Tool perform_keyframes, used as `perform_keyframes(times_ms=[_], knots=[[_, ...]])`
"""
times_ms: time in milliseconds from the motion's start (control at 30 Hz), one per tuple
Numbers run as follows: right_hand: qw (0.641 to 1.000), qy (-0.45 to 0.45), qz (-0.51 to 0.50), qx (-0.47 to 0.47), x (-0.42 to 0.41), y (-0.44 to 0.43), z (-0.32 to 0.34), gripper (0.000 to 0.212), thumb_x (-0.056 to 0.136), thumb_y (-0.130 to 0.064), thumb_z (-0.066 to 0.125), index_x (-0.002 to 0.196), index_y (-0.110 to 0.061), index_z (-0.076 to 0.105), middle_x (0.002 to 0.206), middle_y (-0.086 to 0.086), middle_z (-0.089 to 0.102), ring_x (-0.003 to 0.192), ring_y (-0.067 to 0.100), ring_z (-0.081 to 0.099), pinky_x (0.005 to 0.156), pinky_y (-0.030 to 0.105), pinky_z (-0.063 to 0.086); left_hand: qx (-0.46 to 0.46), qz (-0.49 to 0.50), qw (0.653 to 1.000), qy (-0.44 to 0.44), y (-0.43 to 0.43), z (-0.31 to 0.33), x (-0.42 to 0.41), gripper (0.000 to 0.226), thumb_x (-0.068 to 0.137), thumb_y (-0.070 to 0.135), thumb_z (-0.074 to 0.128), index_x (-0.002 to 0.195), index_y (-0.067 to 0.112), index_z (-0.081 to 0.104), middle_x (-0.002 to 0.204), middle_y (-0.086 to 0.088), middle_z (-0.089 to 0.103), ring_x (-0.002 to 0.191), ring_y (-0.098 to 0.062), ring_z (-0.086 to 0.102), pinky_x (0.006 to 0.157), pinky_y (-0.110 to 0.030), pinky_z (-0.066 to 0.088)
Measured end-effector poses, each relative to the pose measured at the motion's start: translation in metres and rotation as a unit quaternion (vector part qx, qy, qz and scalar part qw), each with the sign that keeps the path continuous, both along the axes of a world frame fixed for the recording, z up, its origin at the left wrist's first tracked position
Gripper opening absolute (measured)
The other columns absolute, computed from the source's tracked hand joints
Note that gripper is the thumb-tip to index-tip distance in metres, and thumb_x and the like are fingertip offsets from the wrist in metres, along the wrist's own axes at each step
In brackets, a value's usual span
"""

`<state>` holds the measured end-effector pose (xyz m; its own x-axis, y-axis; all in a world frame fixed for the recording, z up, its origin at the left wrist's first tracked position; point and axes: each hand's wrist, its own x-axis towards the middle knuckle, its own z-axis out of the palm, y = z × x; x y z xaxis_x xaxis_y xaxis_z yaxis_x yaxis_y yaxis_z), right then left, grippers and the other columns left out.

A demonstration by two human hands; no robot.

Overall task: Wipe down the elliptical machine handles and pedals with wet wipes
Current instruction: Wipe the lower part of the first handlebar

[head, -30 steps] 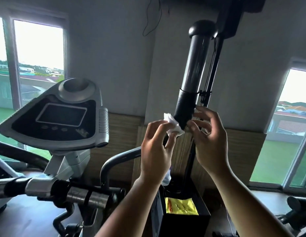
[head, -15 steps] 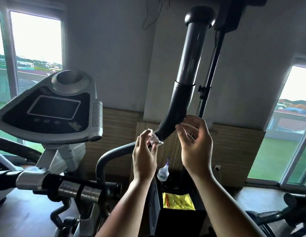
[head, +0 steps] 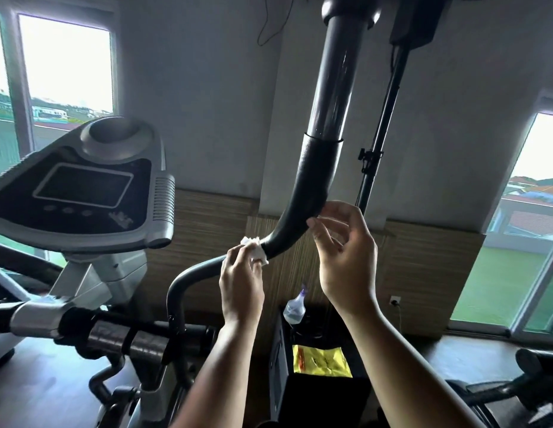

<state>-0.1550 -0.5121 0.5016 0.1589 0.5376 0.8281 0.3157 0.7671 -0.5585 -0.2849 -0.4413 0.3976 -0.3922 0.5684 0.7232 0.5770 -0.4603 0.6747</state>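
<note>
Pinching a wipe (head: 254, 249), the left hand (head: 241, 285) pressed it to the handle (head: 312, 180); the right hand (head: 346, 251) hovered beside it, fingers loosely curled.

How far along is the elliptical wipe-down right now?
Done: nothing certain; the upper tube above the foam grip looks glossy, perhaps wiped. In hand: the left hand holds the wipe against the grip's lower end, right hand at the bend. Left: pedals, out of view.
</note>
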Motion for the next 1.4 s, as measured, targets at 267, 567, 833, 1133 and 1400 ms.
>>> perform_keyframes(times_ms=[267,567,833,1133,1400], knots=[[1.000,-0.026,-0.012,0.006,0.005,0.001,0.001,0.021,0.091,-0.020,0.073,0.107,-0.025,0.061,0.104,-0.010,0.072,0.096,0.006,0.071,0.075,0.023,0.059,-0.039,0.026,0.998,0.034,0.000,0.001,-0.008,0.035,0.083,-0.005,0.073,0.111,0.016,0.070,0.120,-0.008,0.066,0.111,-0.028,0.066,0.096,-0.038,0.052],[1.000,-0.029,0.007,-0.006,0.006,0.002,0.003,0.020,0.091,-0.017,0.073,0.105,-0.025,0.061,0.102,-0.010,0.072,0.096,0.004,0.071,0.077,0.023,0.058,0.008,-0.020,1.000,-0.016,-0.017,0.023,0.014,0.030,0.082,0.001,0.078,0.103,0.020,0.069,0.103,0.015,0.061,0.086,0.003,0.055,0.083,0.003,0.032],[0.997,-0.053,0.043,-0.037,0.022,0.009,0.010,0.014,0.092,-0.010,0.070,0.104,-0.016,0.066,0.097,-0.008,0.075,0.091,0.008,0.073,0.076,0.040,0.062,0.084,-0.072,0.989,-0.093,-0.046,0.047,0.024,0.037,0.084,0.026,0.077,0.120,0.018,0.069,0.109,0.014,0.065,0.095,-0.002,0.067,0.090,-0.018,0.053],[0.989,-0.015,0.140,-0.035,0.024,0.024,0.017,0.024,0.093,0.000,0.064,0.089,-0.023,0.062,0.082,-0.009,0.070,0.079,0.025,0.069,0.074,0.051,0.058,0.162,-0.038,0.978,-0.123,-0.096,0.108,0.040,0.035,0.083,0.030,0.081,0.116,0.023,0.070,0.107,0.015,0.067,0.094,-0.003,0.067,0.082,-0.021,0.055],[0.974,-0.064,0.210,-0.051,0.036,0.032,0.032,0.021,0.095,-0.008,0.061,0.097,-0.029,0.066,0.094,-0.013,0.073,0.091,0.005,0.070,0.084,0.031,0.056,0.212,0.087,0.972,-0.054,-0.102,0.150,0.055,0.037,0.085,0.045,0.073,0.114,0.023,0.069,0.100,0.010,0.065,0.080,0.000,0.061,0.075,-0.007,0.043]])
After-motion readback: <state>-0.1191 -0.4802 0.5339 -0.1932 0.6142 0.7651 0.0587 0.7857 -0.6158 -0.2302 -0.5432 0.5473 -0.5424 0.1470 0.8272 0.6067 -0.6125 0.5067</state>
